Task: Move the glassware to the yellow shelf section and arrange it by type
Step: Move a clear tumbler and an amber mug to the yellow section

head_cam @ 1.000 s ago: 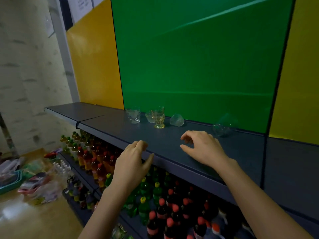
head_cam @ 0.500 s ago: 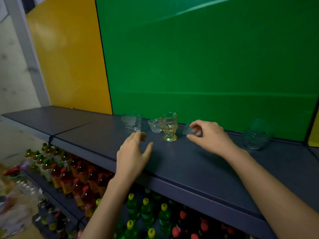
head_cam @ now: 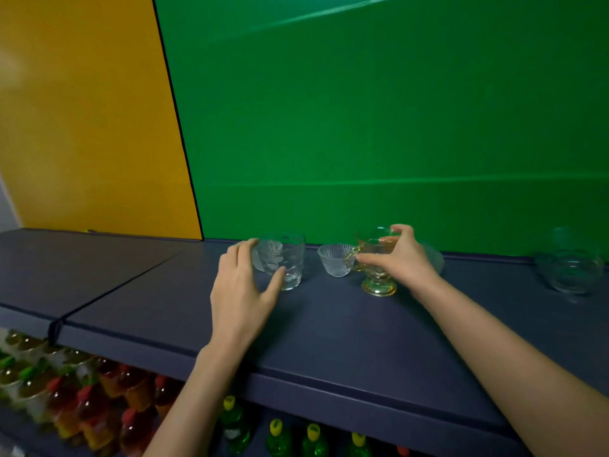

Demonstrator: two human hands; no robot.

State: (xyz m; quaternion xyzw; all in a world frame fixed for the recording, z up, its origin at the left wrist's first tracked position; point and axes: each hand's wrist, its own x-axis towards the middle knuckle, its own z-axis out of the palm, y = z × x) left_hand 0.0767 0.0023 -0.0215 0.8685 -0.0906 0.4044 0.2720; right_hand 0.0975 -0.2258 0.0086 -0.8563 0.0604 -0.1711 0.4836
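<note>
Left hand (head_cam: pixel 242 285) half-open, cupping tumbler (head_cam: pixel 283 258), not yet closed. Right hand (head_cam: pixel 400 255) wraps goblet (head_cam: pixel 375 258). Both stand on green-backed shelf (head_cam: pixel 329 324). Risk: goblet's handle touches ribbed bowl (head_cam: pixel 336 263); lifting could drag or topple it.

A single wide-angle view comes from the person's head, looking forward and slightly down along both bare forearms, which enter from the bottom edge and reach away from the lens. It faces the dark blue shelf (head_cam: pixel 329 341) squarely enough that the green back panel (head_cam: pixel 395 127) fills most of the upper frame, with the yellow back panel (head_cam: pixel 82 110) taking the upper left. The camera stands close: the shelf's front lip crosses the lower third, and the bottles (head_cam: pixel 85 404) on the lower tier show only at the bottom edge. Straight lines bow toward the frame's borders. No second view shares the scene.
</note>
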